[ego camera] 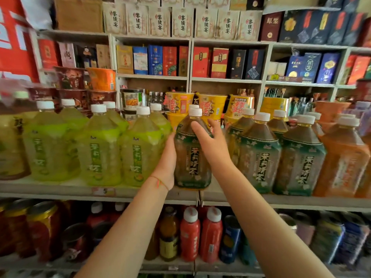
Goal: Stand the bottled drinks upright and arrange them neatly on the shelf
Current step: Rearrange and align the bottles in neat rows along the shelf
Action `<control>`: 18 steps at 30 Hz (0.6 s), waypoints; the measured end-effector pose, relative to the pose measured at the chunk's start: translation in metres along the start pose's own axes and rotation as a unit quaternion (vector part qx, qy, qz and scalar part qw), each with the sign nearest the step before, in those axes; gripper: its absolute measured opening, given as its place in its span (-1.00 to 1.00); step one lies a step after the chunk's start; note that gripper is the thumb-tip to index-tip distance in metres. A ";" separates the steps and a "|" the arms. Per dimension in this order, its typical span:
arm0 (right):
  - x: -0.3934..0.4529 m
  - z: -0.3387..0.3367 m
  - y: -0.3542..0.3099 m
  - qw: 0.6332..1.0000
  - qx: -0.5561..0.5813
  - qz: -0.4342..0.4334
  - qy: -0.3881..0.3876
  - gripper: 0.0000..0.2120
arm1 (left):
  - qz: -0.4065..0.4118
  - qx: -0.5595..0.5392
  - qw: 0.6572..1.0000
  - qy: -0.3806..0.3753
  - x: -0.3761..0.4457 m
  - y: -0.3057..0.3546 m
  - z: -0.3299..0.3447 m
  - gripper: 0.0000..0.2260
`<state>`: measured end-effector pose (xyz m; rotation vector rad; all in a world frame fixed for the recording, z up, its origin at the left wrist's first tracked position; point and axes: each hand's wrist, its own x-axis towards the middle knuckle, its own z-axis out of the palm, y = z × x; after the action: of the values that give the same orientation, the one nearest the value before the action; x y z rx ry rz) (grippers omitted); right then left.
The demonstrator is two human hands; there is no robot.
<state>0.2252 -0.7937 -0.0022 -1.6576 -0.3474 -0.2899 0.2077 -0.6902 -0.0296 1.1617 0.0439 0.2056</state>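
Bright, even indoor light with soft shadows; wide-angle distortion bows the shelf [60, 189] edges; motion blur smears left and right margins.

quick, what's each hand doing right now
Left hand: holds the lower left side of the dark green tea bottle, fingers wrapped behind it.
Right hand: grips the same bottle at its shoulder, just below the cap.
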 end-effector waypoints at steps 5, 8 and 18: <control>-0.006 -0.003 -0.002 1.000 0.027 0.015 -0.001 -0.19 | 0.009 -0.011 1.000 -0.023 -0.002 -0.002 0.001 -0.50; -0.011 -0.009 0.000 1.000 0.019 0.016 0.005 -0.31 | 0.016 -0.007 1.000 -0.021 -0.007 -0.004 0.006 -0.49; -0.024 -0.037 -0.028 0.893 -0.343 -0.288 0.056 -0.34 | 0.024 0.018 0.999 -0.032 -0.015 -0.005 0.024 -0.49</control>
<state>0.1924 -0.8293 0.0184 -2.1843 -0.7063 -1.0471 0.1975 -0.7167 -0.0257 1.2058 -0.0366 0.2100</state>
